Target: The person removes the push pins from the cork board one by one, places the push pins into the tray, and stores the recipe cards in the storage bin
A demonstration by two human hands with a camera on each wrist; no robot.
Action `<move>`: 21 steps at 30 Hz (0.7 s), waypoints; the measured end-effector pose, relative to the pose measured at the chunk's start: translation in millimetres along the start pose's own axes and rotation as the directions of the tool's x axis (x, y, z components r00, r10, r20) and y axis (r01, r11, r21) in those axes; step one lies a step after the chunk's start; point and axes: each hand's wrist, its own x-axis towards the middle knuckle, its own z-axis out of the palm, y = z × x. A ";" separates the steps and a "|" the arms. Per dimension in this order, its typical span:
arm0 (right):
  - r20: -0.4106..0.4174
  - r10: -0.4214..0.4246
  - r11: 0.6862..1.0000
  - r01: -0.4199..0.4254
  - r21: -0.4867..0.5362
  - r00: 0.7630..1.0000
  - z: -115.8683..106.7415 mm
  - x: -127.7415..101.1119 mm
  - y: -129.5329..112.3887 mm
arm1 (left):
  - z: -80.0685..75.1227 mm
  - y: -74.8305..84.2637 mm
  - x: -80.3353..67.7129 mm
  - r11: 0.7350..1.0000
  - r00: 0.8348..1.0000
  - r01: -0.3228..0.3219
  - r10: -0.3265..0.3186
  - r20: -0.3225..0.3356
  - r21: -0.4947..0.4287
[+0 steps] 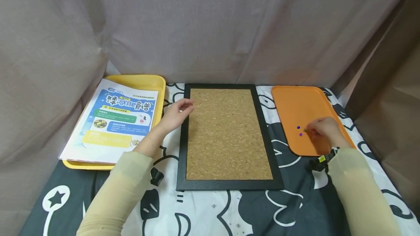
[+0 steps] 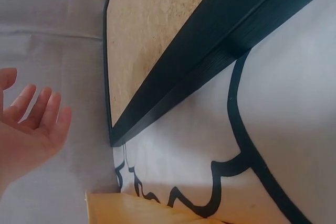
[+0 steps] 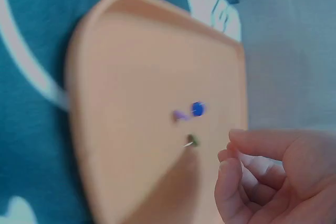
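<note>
Three small push pins lie on the orange tray [image 1: 288, 99]: a blue pin [image 3: 197, 109], a purple pin [image 3: 179, 116] and a green pin [image 3: 192, 140]. Over the tray, my right hand [image 1: 325, 129] has its fingers bent, with the fingertips close beside the green pin and nothing visible between them. A cork board [image 1: 226, 134] in a black frame [image 1: 229, 185] lies in the middle. Above its left frame edge hovers my left hand [image 1: 177, 115], fingers loosely bent and holding nothing; the left wrist view shows its palm and spread fingers.
On the left, a yellow tray [image 1: 137, 79] holds a stack of printed sheets [image 1: 115, 119]. A black-and-white patterned cloth [image 1: 197, 210] covers the table. Grey curtain [image 1: 210, 28] hangs along the back and sides.
</note>
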 end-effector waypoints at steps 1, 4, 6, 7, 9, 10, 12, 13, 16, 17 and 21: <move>-0.010 -0.012 1.000 0.012 -0.018 1.000 -1.7 0.0 -3.6 | -1.6 0.0 0.5 1.000 1.000 -0.001 0.001 -0.004 0.001; -0.056 -0.107 0.990 0.101 -0.097 0.993 -6.1 -0.3 -17.6 | -7.2 0.5 1.9 1.000 1.000 0.016 -0.016 -0.002 -0.004; -0.089 -0.167 0.981 0.156 -0.116 0.982 -7.6 -1.2 -29.4 | -12.1 2.2 2.4 1.000 1.000 0.020 -0.020 -0.005 -0.002; -0.116 -0.210 0.972 0.194 -0.136 0.971 -7.6 -1.7 -36.1 | -14.8 2.9 2.9 1.000 1.000 0.017 -0.017 -0.012 0.002; -0.144 -0.269 0.957 0.247 -0.152 0.952 -6.7 -5.9 -50.0 | -20.7 4.8 4.3 1.000 0.999 0.017 -0.017 -0.037 0.007; -0.160 -0.292 0.951 0.268 -0.155 0.943 -5.3 -9.1 -57.4 | -23.8 5.3 5.5 1.000 0.999 0.010 -0.009 -0.054 0.014; -0.194 -0.340 0.936 0.310 -0.167 0.920 0.0 -17.0 -72.3 | -29.5 6.5 7.1 0.999 0.996 -0.008 0.011 -0.092 0.034; -0.210 -0.357 0.930 0.325 -0.172 0.910 3.3 -21.6 -80.0 | -32.1 7.5 7.8 0.999 0.993 -0.019 0.024 -0.113 0.049; -0.251 -0.440 0.896 0.401 -0.190 0.862 14.1 -36.1 -102.1 | -38.3 11.5 9.3 0.990 0.979 -0.065 0.088 -0.186 0.124; -0.256 -0.472 0.879 0.432 -0.201 0.843 17.9 -40.9 -108.5 | -39.6 13.7 9.2 0.984 0.971 -0.079 0.112 -0.212 0.159; -0.236 -0.622 0.781 0.565 -0.267 0.747 32.8 -58.2 -126.7 | -39.5 22.1 8.3 0.939 0.934 -0.120 0.217 -0.283 0.324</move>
